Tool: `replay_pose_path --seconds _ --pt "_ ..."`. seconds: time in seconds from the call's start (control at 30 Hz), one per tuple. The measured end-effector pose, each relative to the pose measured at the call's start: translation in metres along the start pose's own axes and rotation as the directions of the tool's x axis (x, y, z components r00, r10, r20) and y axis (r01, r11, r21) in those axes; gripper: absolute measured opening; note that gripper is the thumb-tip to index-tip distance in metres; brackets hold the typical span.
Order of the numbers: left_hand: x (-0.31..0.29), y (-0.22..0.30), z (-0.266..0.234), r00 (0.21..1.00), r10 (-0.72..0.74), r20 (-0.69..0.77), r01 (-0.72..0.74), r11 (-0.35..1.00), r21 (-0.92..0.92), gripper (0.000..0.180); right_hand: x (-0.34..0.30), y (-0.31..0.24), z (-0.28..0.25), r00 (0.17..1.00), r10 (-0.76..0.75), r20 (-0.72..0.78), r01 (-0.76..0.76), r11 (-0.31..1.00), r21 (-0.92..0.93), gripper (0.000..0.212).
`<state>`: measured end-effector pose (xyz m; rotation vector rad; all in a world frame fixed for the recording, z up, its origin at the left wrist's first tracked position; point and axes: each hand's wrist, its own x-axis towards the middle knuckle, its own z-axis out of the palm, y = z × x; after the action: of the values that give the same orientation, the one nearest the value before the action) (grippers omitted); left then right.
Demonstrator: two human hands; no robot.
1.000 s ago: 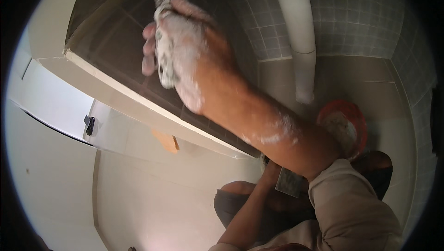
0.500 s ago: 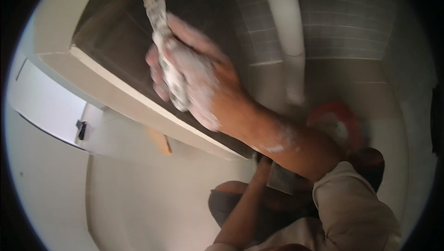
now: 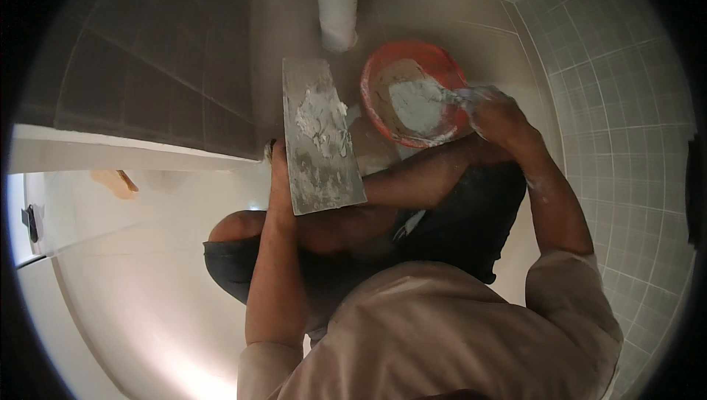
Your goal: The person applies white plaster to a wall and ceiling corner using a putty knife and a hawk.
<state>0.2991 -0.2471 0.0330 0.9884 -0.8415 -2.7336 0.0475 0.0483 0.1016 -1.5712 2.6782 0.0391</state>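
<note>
My left hand (image 3: 278, 168) grips a plastering trowel (image 3: 324, 190) from underneath; the blade hides most of the fingers. That broad steel blade lies face up above my crossed legs, smeared with pale, wet plaster (image 3: 322, 124). On the right, my right hand (image 3: 495, 116), coated in white and slightly blurred, is closed around a plaster-covered putty knife (image 3: 458, 96) at the rim of a red bowl (image 3: 446, 68). The knife's far end reaches the pale grey plaster (image 3: 417, 105) inside the bowl. Its blade is hard to make out there.
A white pipe (image 3: 339, 2) meets the floor beyond the trowel. Dark wall tiles (image 3: 162, 68) with a pale lower edge (image 3: 132, 141) stand at left. Grey tiled wall (image 3: 611, 105) rises at right. A tan scrap (image 3: 115, 183) lies on the floor at left.
My right hand has come down from the dark tiles at upper left to the red bowl, still holding the putty knife. My view has shifted, and the trowel now shows fully.
</note>
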Motion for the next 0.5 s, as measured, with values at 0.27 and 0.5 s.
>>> replay_pose_path --seconds 0.27,0.5 --pt "0.014 -0.009 0.058 0.996 -0.062 -0.067 0.074 0.979 0.192 0.051 0.080 -0.004 0.042 0.946 0.087 0.312 -0.049 0.991 -0.128 0.028" --pt "0.072 -0.043 0.021 0.995 -0.030 0.092 0.022 0.996 0.087 0.039 0.091 -0.005 0.079 0.918 -0.024 0.395 0.064 0.994 -0.088 0.026"
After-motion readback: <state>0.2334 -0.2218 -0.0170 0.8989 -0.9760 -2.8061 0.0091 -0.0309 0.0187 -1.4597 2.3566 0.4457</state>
